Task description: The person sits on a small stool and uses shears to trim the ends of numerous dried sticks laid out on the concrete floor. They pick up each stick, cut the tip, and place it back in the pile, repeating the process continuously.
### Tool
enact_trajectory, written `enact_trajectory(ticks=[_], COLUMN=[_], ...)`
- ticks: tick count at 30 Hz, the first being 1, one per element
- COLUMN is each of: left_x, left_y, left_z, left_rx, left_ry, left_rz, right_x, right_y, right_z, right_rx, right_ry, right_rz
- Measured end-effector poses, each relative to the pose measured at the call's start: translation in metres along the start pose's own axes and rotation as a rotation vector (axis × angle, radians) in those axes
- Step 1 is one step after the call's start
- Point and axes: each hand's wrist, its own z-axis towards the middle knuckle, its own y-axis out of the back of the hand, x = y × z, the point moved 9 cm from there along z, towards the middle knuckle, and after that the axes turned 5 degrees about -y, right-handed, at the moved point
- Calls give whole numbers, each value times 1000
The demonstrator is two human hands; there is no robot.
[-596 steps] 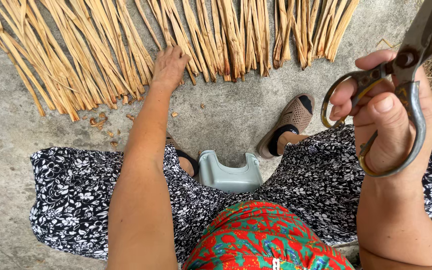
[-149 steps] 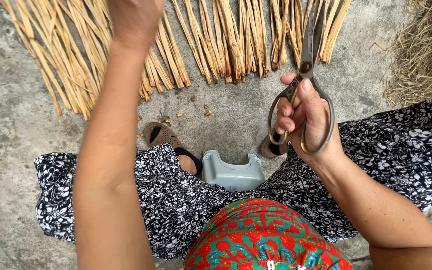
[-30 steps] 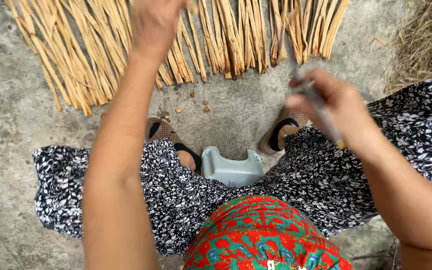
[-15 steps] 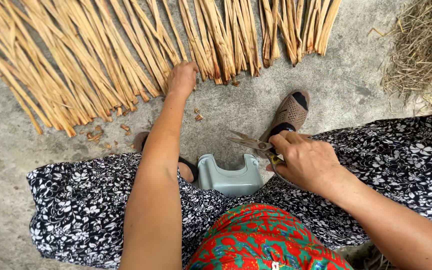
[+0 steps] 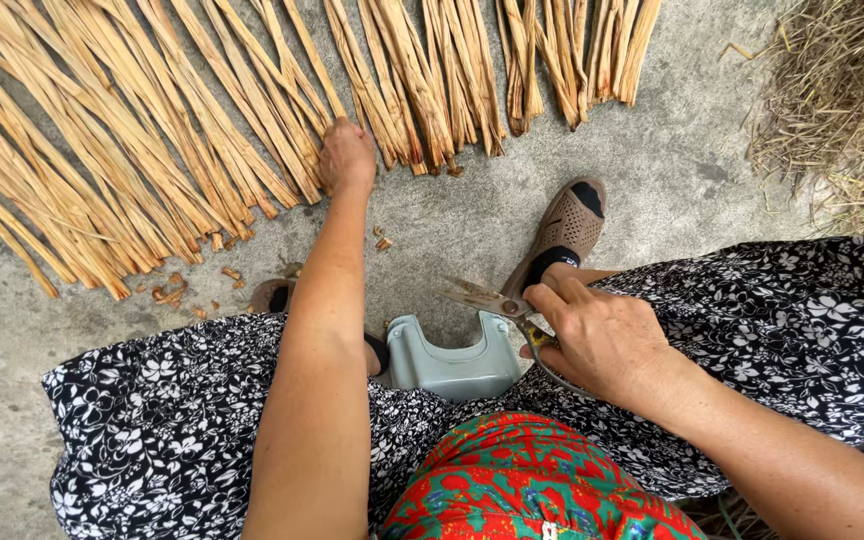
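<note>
Two hands are seen from above. One pair of scissors [image 5: 497,303] is gripped in the right hand [image 5: 602,340], the fingers closed around the handles and the blades pointing left, low over the lap. Dozens of dried straw-coloured leaf strips [image 5: 202,130], too many to count, are laid side by side in a fan on the floor. The left hand [image 5: 348,155] is stretched far forward on a straight arm, palm down, its fingers curled over the near ends of a few strips; whether any strip is actually pinched cannot be told.

Two brown sandals are seen: one [image 5: 562,235] just beyond the right hand, the other [image 5: 277,295] partly hidden beside the left forearm. One small grey-green stool [image 5: 452,360] is visible between the knees, just left of the right hand. Small cut scraps [image 5: 182,290] are scattered left of the left forearm.

The bare grey concrete floor [image 5: 692,160] is rough and stained. A pile of loose dry straw [image 5: 842,110] lies beyond the right hand, at the far right.
</note>
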Motion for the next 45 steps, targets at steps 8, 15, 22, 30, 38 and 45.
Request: enact_trajectory(ticks=[8,15,22,30,38,45], left_x=[3,-69,-74,-97,-179,-214], left_y=[-26,-7,-5,37,188,346], left_z=[-4,-14,-22,-39,-106,-263], left_rx=[502,0,-70,-173,-493,-662], left_ry=[-62,-656,-762,-1013,-1276,-1523], left_rz=[529,518,605,463,112,-205], right_x=[0,-4,-7,-5,2,-5], right_y=[0,-4,-3,-2,46,97], right_z=[-2,-3,0,-10,-30,-62], right_rx=[-31,23,-4,-17,-311,-605], right_ry=[14,-15,-21,-10,70,137], right_rz=[2,-10,0,-43,60,517])
